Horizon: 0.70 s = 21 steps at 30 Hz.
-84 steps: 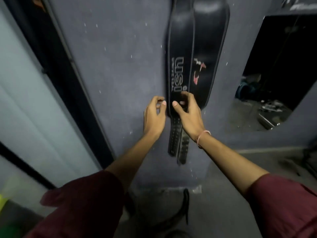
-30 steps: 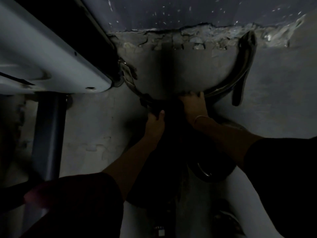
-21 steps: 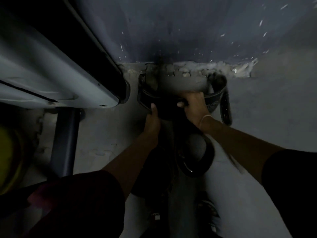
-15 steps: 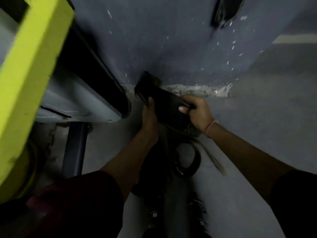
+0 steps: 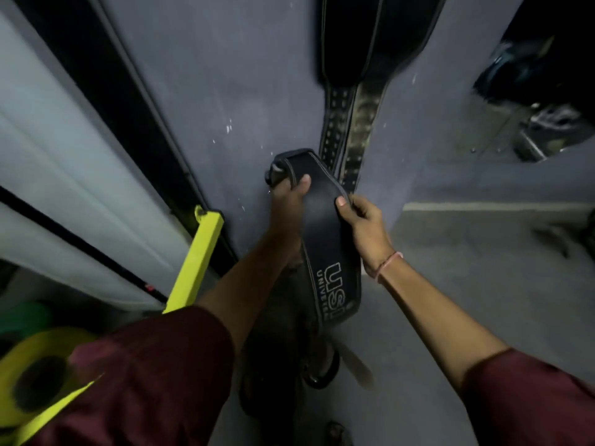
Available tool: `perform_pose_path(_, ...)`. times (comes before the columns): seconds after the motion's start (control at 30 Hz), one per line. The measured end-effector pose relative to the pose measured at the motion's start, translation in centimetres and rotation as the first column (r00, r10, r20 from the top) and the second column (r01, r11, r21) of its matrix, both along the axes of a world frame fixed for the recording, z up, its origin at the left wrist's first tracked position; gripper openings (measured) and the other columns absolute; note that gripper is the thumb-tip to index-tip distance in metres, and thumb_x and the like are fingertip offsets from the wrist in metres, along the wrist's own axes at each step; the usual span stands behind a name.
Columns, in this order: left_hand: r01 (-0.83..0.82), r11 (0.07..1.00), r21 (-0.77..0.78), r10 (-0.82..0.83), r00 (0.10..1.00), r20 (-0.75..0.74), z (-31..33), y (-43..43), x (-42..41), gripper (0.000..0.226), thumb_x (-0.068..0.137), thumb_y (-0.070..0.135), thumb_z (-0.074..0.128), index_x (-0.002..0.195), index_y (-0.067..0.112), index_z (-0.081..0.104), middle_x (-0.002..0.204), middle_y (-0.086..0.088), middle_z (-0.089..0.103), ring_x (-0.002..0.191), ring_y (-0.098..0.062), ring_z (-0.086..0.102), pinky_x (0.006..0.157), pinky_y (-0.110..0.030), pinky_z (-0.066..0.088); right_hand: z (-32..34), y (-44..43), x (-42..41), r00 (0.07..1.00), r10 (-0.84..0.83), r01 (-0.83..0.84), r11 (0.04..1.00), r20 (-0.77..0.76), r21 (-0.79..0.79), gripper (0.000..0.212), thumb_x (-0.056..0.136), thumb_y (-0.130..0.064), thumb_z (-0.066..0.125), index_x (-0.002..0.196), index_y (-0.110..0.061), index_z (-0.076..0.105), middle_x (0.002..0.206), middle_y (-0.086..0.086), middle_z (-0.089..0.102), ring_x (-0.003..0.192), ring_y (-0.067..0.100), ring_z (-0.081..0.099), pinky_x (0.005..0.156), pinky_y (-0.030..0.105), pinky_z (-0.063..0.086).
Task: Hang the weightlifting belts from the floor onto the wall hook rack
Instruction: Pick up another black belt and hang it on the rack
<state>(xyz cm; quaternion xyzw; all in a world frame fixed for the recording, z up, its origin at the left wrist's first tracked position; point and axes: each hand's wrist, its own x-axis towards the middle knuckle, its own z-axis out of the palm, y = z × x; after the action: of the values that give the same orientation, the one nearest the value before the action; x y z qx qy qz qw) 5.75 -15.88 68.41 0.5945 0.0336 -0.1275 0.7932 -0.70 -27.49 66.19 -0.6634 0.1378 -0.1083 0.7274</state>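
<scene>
I hold a black weightlifting belt with white USI lettering in both hands, raised in front of the grey wall. My left hand grips its upper end near the buckle. My right hand pinches its right edge. Two black belts hang on the wall above, their perforated straps dangling just behind the held belt. The hook rack itself is out of frame. Another belt lies coiled on the floor below.
A yellow-green metal frame and a yellow weight plate stand at the left beside a white and black panel. A wall mirror is at the right. Grey floor spreads to the right.
I bent down from the hanging belts, took a belt off the floor by the wall base with both hands, and have lifted it up toward the hanging belts.
</scene>
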Motion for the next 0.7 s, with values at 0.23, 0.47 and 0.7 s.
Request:
perform_pose_path(0.23,0.072,0.997,0.021,-0.075,0.962,0.264,16.7,1.0,0.0,0.033,0.094,0.031,0.059,0.106,0.002,0.065,0.101,-0.019,0.061,0.096,-0.03,0.056,0.098,-0.056,0.047,16.4,0.4,-0.1,0.976,0.034,-0.026,0.999,0.216,-0.036,0.022,0.09,-0.011,0.06,0.081,0.008,0.054,0.075,0.012,0.045,0.071,0.022,0.039,0.063,0.031,0.034)
perform_pose_path(0.47,0.051,0.998,0.04,-0.064,0.882,0.468,28.0,2.2,-1.1,0.021,0.098,0.018,0.054,0.096,0.0,0.065,0.095,-0.02,0.066,0.09,-0.027,0.061,0.091,-0.052,0.052,29.0,1.4,1.0,0.906,0.055,0.028,0.982,0.419,-0.188,0.025,0.087,-0.017,0.066,0.07,-0.002,0.056,0.067,0.008,0.039,0.066,0.02,0.032,0.064,0.033,0.027)
perform_pose_path(0.7,0.002,1.0,0.026,-0.017,0.797,0.604,34.3,2.6,0.1,0.035,0.096,0.025,0.057,0.076,-0.005,0.059,0.073,-0.012,0.065,0.069,-0.02,0.058,0.069,-0.033,0.047,33.6,2.6,-0.6,0.816,0.067,0.006,0.992,0.575,-0.125,0.02,0.09,0.001,0.062,0.104,0.016,0.062,0.104,0.036,0.065,0.089,0.029,0.064,0.085,0.043,0.054)
